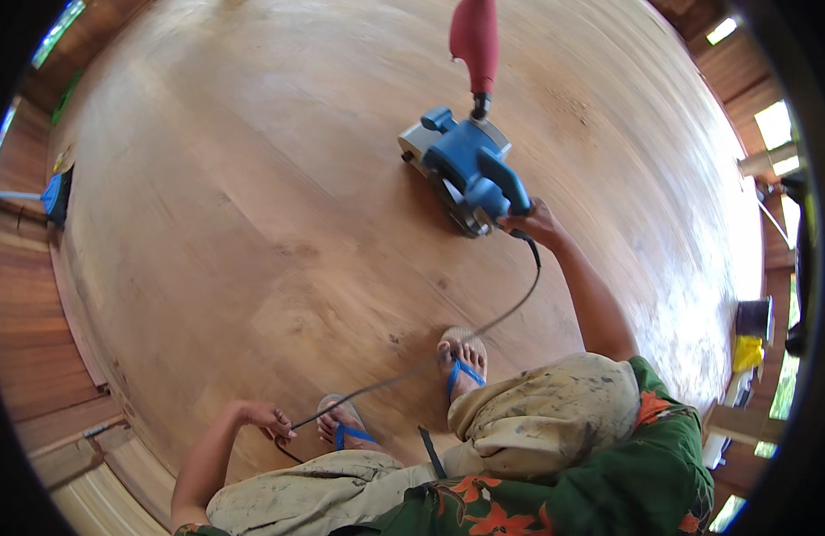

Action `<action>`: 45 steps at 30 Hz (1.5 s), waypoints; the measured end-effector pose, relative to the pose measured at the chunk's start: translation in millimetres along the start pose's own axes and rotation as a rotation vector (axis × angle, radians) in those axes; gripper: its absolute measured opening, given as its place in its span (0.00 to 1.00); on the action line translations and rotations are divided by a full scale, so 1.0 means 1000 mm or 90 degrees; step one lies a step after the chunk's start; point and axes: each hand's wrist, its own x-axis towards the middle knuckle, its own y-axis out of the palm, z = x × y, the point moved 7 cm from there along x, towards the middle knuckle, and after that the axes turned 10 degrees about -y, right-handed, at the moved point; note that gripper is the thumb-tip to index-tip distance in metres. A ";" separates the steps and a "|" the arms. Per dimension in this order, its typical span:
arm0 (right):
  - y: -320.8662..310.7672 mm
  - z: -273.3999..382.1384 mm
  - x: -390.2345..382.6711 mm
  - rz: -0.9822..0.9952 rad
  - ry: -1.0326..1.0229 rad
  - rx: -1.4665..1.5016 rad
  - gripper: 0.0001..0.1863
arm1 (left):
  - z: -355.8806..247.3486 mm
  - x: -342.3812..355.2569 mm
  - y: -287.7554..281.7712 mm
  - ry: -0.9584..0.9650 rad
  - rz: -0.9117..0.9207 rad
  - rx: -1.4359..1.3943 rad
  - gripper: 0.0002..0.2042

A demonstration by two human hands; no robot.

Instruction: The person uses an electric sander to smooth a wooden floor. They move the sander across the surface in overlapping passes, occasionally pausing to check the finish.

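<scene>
In the head view, the blue sander [462, 165], by its shape a belt type, sits on the wooden floor [252, 170] in the upper middle of the frame. Its red dust bag [475, 40] rises toward the top edge. The right hand [537, 221] is closed around the lower end of the rear handle [504, 179], just beside where the cord [390, 380] leaves the body. The left hand [268, 422], at the lower left, has its fingers curled around the cord, well apart from the sander.

The body looks hard, rigid and probably heavy for its bulk, with most of the weight likely low down, so one hand on the rear handle should steer it more easily than lift it. The front knob [437, 118] is free and would make the better second hold. The bag looks soft and light and its neck [480, 105] narrow, a poor place to pull. The metal side and underside are best left alone, as moving parts may lie there. The cord seems flexible and easy to guide in loose fingers; it arcs over the sandalled feet [466, 366], where it could snag. The floor looks smooth and possibly dusty, so the base may slide readily.
</scene>
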 end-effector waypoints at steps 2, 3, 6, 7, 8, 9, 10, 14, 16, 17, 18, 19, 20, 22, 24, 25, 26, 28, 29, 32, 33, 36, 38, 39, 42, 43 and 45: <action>0.005 0.004 0.013 -0.009 -0.049 -0.015 0.17 | -0.006 0.024 0.057 0.058 -0.040 -0.085 0.17; 0.008 0.005 0.019 -0.012 -0.070 -0.023 0.17 | -0.015 0.035 0.087 0.113 -0.055 -0.148 0.16; 0.017 0.005 0.032 0.009 -0.105 -0.013 0.18 | -0.032 0.059 0.177 0.187 -0.105 -0.337 0.16; 0.019 0.007 0.036 0.015 -0.111 -0.027 0.18 | -0.039 0.064 0.211 0.217 -0.103 -0.383 0.16; 0.022 0.009 0.041 0.028 -0.118 -0.039 0.19 | -0.046 0.071 0.246 0.236 -0.106 -0.427 0.16; 0.025 0.014 0.045 0.027 -0.139 -0.038 0.20 | -0.047 0.074 0.274 0.233 -0.121 -0.464 0.16; 0.028 0.019 0.048 0.025 -0.160 -0.036 0.21 | -0.051 0.078 0.303 0.264 -0.128 -0.506 0.16; 0.036 0.029 0.053 -0.037 -0.176 -0.071 0.28 | -0.066 0.116 0.397 0.375 -0.145 -0.647 0.15; 0.034 0.032 0.056 -0.107 -0.160 -0.119 0.32 | -0.068 0.127 0.426 0.429 -0.147 -0.716 0.15; 0.033 0.035 0.058 -0.128 -0.176 -0.107 0.33 | -0.070 0.131 0.433 0.436 -0.161 -0.721 0.15; 0.031 0.037 0.062 -0.139 -0.174 -0.098 0.34 | -0.074 0.134 0.436 0.451 -0.166 -0.727 0.15; 0.029 0.039 0.068 -0.149 -0.172 -0.088 0.35 | -0.080 0.135 0.436 0.467 -0.172 -0.733 0.16; 0.028 0.040 0.072 -0.185 -0.182 -0.102 0.34 | -0.083 0.131 0.435 0.468 -0.203 -0.719 0.16; 0.023 0.044 0.084 -0.255 -0.196 -0.140 0.32 | -0.096 0.130 0.427 0.488 -0.270 -0.690 0.18; 0.023 0.042 0.094 -0.249 -0.212 -0.139 0.33 | -0.109 0.132 0.422 0.504 -0.281 -0.690 0.17; 0.022 0.039 0.099 -0.239 -0.211 -0.145 0.32 | -0.116 0.134 0.421 0.518 -0.283 -0.687 0.18; 0.021 0.035 0.102 -0.236 -0.206 -0.154 0.32 | -0.120 0.140 0.420 0.503 -0.287 -0.694 0.17; 0.022 0.030 0.106 -0.211 -0.216 -0.123 0.34 | -0.129 0.153 0.419 0.480 -0.293 -0.704 0.17; 0.020 0.028 0.107 -0.200 -0.219 -0.112 0.34 | -0.135 0.159 0.419 0.493 -0.286 -0.709 0.17; 0.018 0.035 0.105 -0.173 -0.252 -0.082 0.33 | -0.142 0.172 0.415 0.510 -0.282 -0.725 0.17; 0.011 0.034 0.102 -0.168 -0.246 -0.099 0.32 | -0.138 0.172 0.408 0.506 -0.270 -0.715 0.17; 0.000 0.037 0.090 -0.166 -0.223 -0.104 0.26 | -0.108 0.159 0.385 0.489 -0.231 -0.657 0.16; -0.003 0.038 0.081 -0.173 -0.197 -0.100 0.23 | -0.082 0.148 0.371 0.480 -0.204 -0.619 0.16; -0.004 0.038 0.076 -0.162 -0.198 -0.097 0.22 | -0.071 0.144 0.364 0.477 -0.191 -0.606 0.16; -0.008 0.035 0.066 -0.149 -0.185 -0.088 0.18 | -0.049 0.138 0.335 0.458 -0.180 -0.556 0.15; -0.009 0.033 0.063 -0.142 -0.184 -0.080 0.18 | -0.046 0.136 0.323 0.451 -0.181 -0.538 0.14; -0.012 0.031 0.058 -0.133 -0.187 -0.081 0.16 | -0.040 0.127 0.298 0.448 -0.181 -0.505 0.15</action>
